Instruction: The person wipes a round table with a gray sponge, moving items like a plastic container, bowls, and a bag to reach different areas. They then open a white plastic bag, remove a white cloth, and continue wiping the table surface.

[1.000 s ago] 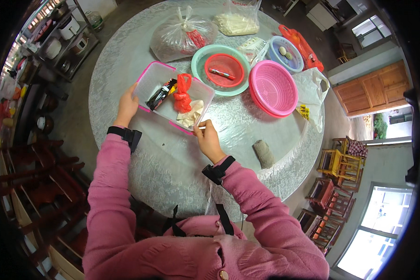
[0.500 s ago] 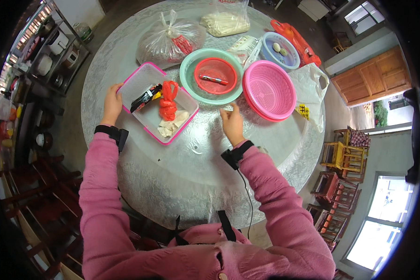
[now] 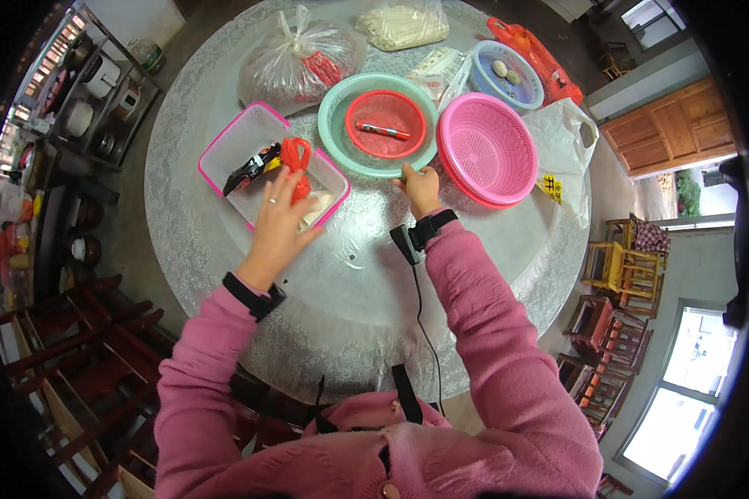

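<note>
With fingers spread, my left hand (image 3: 276, 224) reaches over the near side of a clear plastic container (image 3: 235, 141) with a pink rim. In that container lie a black packet (image 3: 250, 170), a knotted red plastic bag (image 3: 295, 155) and a pale crumpled cloth or paper (image 3: 318, 206), partly covered by my fingers. Whether my fingertips touch the red bag, I cannot tell. My right hand (image 3: 421, 188) pinches the near rim of a pale green basin (image 3: 331, 133). A smaller red basket (image 3: 399, 115) sits inside the basin, holding a red marker-like stick (image 3: 383, 131).
Right of the basin are stacked pink colanders (image 3: 491, 150). Behind them stands a blue basin (image 3: 520, 93) with egg-like items, beside a red bag (image 3: 528, 50) and a white bag (image 3: 570, 137). Clear bags, one full and knotted (image 3: 300, 66), another with pale sticks (image 3: 404, 29), line the far edge.
My left hand has left the container's left rim and moved right, over its front part. My right hand has moved up and taken hold of the green basin's rim.
</note>
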Motion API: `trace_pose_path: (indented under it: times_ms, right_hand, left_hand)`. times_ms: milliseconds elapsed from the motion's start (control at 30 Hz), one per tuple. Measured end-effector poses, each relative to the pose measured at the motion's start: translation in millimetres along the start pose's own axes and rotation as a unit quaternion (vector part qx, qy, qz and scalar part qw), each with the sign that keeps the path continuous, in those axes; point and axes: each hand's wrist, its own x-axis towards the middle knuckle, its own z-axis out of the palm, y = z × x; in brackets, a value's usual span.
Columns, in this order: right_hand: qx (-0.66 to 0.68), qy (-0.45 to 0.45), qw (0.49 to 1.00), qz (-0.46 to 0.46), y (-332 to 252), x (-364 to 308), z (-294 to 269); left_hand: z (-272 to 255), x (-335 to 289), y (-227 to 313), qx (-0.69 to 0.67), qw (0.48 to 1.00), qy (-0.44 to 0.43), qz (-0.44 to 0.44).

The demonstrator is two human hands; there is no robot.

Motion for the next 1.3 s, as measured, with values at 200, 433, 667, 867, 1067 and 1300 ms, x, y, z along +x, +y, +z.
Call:
trace_pose_path:
  times_ms: [200,433,667,867,1067,1300]
  right_hand:
    - [0.0,-0.036,0.999,0.0,-6.2,-4.5,-2.9]
    - [0.064,-0.084,0.994,0.018,-23.7,-29.2,-3.3]
    - [0.054,-0.122,0.991,-0.016,-54.8,-66.7,-6.5]
    - [0.092,-0.112,0.987,-0.075,-94.8,-76.9,-61.3]
    - [0.101,-0.002,0.989,-0.108,-117.4,-69.4,-140.4]
    - [0.106,0.068,0.987,-0.102,-93.8,-44.8,-203.7]
  left_hand:
    - [7.7,-17.1,15.4,0.049,0.999,-0.006,-0.019]
    - [4.3,-44.4,-5.9,0.053,0.997,0.022,-0.048]
    - [-8.5,-54.3,-1.0,0.026,0.995,0.032,-0.089]
    - [-13.1,-38.0,26.6,-0.02,0.993,0.083,-0.077]
    - [11.6,-21.6,69.3,-0.089,0.991,0.092,-0.039]
    - [45.1,-14.5,119.5,-0.146,0.988,0.049,-0.026]
